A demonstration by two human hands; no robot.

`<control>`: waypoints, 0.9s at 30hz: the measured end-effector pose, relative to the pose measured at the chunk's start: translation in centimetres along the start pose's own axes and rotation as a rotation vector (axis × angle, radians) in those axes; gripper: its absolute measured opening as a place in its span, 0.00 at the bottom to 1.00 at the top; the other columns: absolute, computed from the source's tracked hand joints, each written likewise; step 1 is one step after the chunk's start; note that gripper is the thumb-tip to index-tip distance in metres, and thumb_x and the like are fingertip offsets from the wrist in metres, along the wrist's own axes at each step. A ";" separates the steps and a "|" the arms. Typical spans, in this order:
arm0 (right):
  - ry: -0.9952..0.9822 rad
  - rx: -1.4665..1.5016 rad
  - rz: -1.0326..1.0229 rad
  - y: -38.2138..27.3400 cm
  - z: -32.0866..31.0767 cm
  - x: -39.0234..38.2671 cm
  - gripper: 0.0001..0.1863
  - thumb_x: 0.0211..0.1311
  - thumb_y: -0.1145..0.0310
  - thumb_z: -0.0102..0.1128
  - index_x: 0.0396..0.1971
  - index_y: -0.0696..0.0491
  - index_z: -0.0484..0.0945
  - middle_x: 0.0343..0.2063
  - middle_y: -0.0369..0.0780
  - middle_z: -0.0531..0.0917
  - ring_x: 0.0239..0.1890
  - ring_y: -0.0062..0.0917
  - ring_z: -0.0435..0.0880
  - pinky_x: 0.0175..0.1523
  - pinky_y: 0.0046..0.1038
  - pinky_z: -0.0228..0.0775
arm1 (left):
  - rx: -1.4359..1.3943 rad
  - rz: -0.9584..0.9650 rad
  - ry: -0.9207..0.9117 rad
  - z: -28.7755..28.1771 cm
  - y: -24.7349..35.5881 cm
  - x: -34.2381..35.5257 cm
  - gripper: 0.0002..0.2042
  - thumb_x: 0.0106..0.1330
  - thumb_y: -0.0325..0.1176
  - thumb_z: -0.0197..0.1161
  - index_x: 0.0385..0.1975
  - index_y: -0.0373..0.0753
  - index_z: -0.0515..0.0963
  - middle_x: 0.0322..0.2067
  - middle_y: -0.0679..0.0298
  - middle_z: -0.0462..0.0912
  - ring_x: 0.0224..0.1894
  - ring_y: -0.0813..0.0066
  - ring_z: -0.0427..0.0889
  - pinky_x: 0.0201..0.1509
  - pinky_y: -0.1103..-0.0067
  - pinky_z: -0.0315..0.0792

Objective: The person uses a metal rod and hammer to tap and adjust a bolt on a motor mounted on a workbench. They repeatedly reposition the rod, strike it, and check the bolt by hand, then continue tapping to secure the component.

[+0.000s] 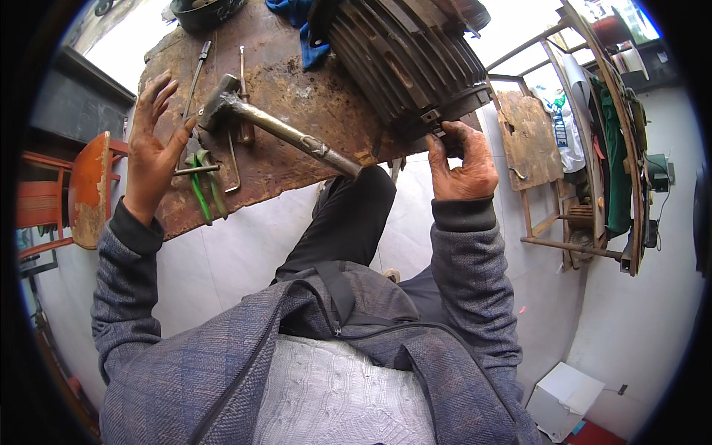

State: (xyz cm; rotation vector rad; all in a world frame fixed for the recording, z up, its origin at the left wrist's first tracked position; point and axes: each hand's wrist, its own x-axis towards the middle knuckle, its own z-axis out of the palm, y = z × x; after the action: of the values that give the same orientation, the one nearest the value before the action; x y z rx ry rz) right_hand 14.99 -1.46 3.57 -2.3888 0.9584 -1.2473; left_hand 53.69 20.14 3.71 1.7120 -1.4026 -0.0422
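Note:
My left hand [157, 141] is raised over the left side of the workbench, its fingers spread with nothing in them. Near it lie a hammer [293, 139] with a metal handle, a screwdriver [245, 111], green-handled pliers [200, 189] and a thin screwdriver [196, 78]. At the bench's right edge, my right hand [463, 165] pinches a small dark metal part [436, 130] at the near end of a finned motor housing [404, 63]. Its exact shape is partly hidden by my fingers. The greasy housing lies tilted on its side.
The worn wooden workbench [289, 174] ends just ahead of my knees. A blue cloth [311, 53] lies by the housing, and a round black pan [204, 13] sits at the back. An orange chair [90, 189] stands left; a metal rack [586, 126] stands right. A white box [564, 400] is on the floor.

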 end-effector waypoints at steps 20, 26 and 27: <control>0.150 0.089 -0.074 0.9 1.2 -0.2 0.14 0.56 0.82 0.74 0.42 0.56 0.84 0.37 0.42 0.87 0.38 0.28 0.89 0.45 0.27 0.83 | -0.036 -0.233 -0.014 0.6 0.2 -4.4 0.33 0.69 0.23 0.65 0.74 0.41 0.61 0.71 0.55 0.68 0.74 0.61 0.67 0.78 0.65 0.61; 0.130 0.070 -0.036 0.9 0.8 -0.2 0.11 0.53 0.78 0.73 0.37 0.59 0.82 0.32 0.44 0.86 0.30 0.30 0.89 0.41 0.28 0.83 | -0.040 -0.167 -0.027 0.7 1.6 -4.1 0.34 0.68 0.24 0.67 0.73 0.42 0.62 0.70 0.56 0.70 0.74 0.61 0.68 0.78 0.64 0.61; 0.132 0.097 0.005 0.9 0.7 -0.3 0.11 0.54 0.78 0.72 0.37 0.58 0.82 0.31 0.42 0.87 0.32 0.28 0.89 0.43 0.28 0.83 | -0.052 -0.177 -0.029 0.7 1.9 -4.1 0.34 0.68 0.25 0.67 0.73 0.42 0.62 0.70 0.56 0.70 0.73 0.62 0.68 0.78 0.64 0.62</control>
State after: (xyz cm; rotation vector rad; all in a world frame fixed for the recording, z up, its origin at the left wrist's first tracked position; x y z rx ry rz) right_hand 15.05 -1.97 2.49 -2.2526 0.9182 -1.4310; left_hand 50.42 23.12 2.53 1.7938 -1.2562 -0.2002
